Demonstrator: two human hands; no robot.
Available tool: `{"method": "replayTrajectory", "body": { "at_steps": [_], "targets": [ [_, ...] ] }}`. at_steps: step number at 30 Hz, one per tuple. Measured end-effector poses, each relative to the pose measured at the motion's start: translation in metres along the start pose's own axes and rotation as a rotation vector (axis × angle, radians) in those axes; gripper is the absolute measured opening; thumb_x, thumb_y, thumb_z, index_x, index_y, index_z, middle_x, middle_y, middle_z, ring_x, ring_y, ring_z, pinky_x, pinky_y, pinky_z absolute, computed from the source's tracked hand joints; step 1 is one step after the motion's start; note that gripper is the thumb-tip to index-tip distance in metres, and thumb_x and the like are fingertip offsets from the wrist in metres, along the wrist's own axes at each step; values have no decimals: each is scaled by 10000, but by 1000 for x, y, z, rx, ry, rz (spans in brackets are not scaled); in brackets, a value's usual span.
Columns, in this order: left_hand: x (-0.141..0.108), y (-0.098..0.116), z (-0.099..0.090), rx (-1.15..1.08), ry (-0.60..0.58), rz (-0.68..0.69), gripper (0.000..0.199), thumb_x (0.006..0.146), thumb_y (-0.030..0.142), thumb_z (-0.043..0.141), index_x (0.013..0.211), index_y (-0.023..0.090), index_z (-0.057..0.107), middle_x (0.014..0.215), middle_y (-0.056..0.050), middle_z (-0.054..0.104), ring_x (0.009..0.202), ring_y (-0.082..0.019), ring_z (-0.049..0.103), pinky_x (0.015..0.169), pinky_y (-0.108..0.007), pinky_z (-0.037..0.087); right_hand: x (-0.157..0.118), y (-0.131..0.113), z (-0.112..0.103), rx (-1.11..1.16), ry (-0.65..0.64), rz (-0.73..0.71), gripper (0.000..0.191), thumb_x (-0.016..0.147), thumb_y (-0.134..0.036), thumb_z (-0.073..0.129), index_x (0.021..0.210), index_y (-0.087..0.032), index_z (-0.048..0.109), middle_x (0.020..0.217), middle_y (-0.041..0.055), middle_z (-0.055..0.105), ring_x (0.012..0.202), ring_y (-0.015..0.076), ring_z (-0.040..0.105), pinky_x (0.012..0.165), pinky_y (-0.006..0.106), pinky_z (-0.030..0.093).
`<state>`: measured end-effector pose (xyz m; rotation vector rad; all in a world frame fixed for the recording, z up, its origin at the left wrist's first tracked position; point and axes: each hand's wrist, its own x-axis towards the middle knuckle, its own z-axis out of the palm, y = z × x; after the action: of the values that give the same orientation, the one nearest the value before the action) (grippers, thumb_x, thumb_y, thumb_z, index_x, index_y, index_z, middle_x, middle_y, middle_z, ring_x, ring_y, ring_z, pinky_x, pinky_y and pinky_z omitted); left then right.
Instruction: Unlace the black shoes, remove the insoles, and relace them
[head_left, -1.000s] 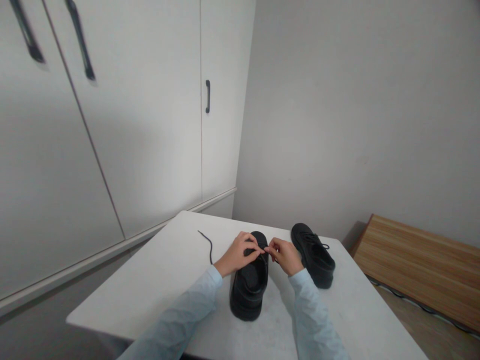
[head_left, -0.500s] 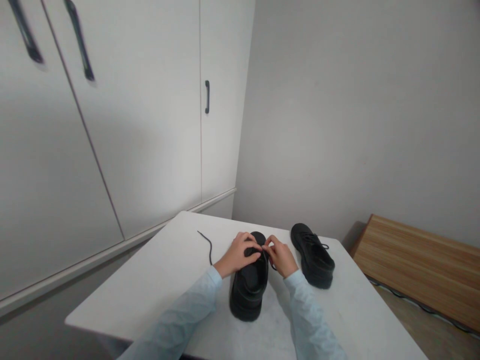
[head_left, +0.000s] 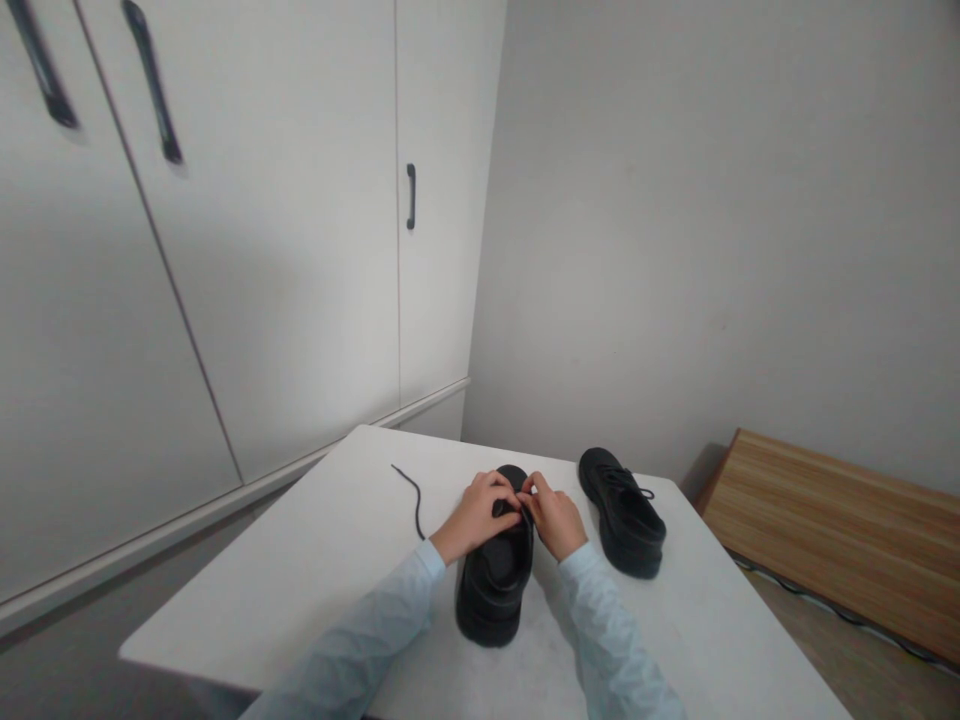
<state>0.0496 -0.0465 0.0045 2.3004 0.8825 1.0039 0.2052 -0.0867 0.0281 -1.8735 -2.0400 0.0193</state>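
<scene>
A black shoe (head_left: 491,600) stands on the white table with its heel toward me and its toe pointing away. My left hand (head_left: 481,512) grips its upper from the left, fingers curled over the lacing area and thumb near the opening. From the right, my right hand (head_left: 553,510) pinches a black shoelace at the shoe's right eyelet side; the fingertips of both hands nearly meet there. The pinched bit of lace is mostly hidden by the fingers. One loose lace end (head_left: 415,495) trails onto the table left of the shoe.
A second black shoe (head_left: 624,520), its lace tied, stands to the right on the white table (head_left: 315,580). White cabinets (head_left: 300,250) with dark handles rise at the left, and a grey wall is behind. A wooden-topped piece (head_left: 832,530) is at the far right, with a cable below it.
My right hand has turned and moved slightly inward over the shoe's right edge. The lace loop seen beside that hand is now hidden. My left hand stays about in place.
</scene>
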Motion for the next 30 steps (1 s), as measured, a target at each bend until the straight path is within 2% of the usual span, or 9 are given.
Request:
{"method": "replayTrajectory", "body": {
  "at_steps": [5, 8, 13, 18, 23, 30],
  "targets": [
    [-1, 2, 4, 80, 53, 24, 18, 753, 193, 635, 750, 196, 653, 980, -55, 585, 984, -222, 497, 875, -362, 398, 0, 1, 1, -52, 3, -34, 158, 926, -311, 417, 970, -234, 547, 726, 29, 685, 679, 194, 632, 549, 243, 266],
    [-2, 3, 3, 123, 102, 42, 83, 817, 248, 572, 788, 191, 625, 946, -62, 583, 955, -220, 495, 860, -366, 395, 0, 5, -1, -22, 57, -47, 207, 929, -363, 405, 951, -237, 568, 713, 22, 668, 660, 186, 621, 547, 246, 289],
    [-4, 5, -1, 123, 173, 55, 146, 879, 281, 468, 833, 190, 571, 876, -55, 575, 904, -212, 497, 834, -362, 395, 4, 15, -4, 214, 149, -146, 275, 884, -454, 449, 926, -224, 595, 875, 39, 621, 777, 176, 596, 651, 264, 409],
    [-6, 3, -3, 52, 217, 26, 150, 889, 283, 441, 825, 188, 537, 857, -49, 580, 881, -201, 519, 834, -352, 403, 8, 23, 3, 492, 68, -344, 391, 731, -460, 659, 1007, -193, 584, 1016, 77, 599, 977, 215, 562, 849, 338, 444],
    [-4, 3, -7, -197, 268, -78, 189, 901, 345, 420, 855, 189, 516, 848, -36, 592, 851, -179, 563, 813, -324, 428, 6, 24, 9, 605, -73, -286, 541, 678, -380, 707, 1147, -183, 522, 1128, 92, 605, 1056, 237, 564, 914, 381, 430],
    [2, 0, -10, -857, 274, -140, 256, 864, 440, 494, 853, 191, 439, 870, -37, 642, 865, -166, 623, 874, -345, 450, 6, 24, 10, 677, -128, -248, 586, 671, -339, 697, 1201, -193, 492, 1193, 105, 582, 1102, 254, 544, 911, 404, 433]
  ]
}}
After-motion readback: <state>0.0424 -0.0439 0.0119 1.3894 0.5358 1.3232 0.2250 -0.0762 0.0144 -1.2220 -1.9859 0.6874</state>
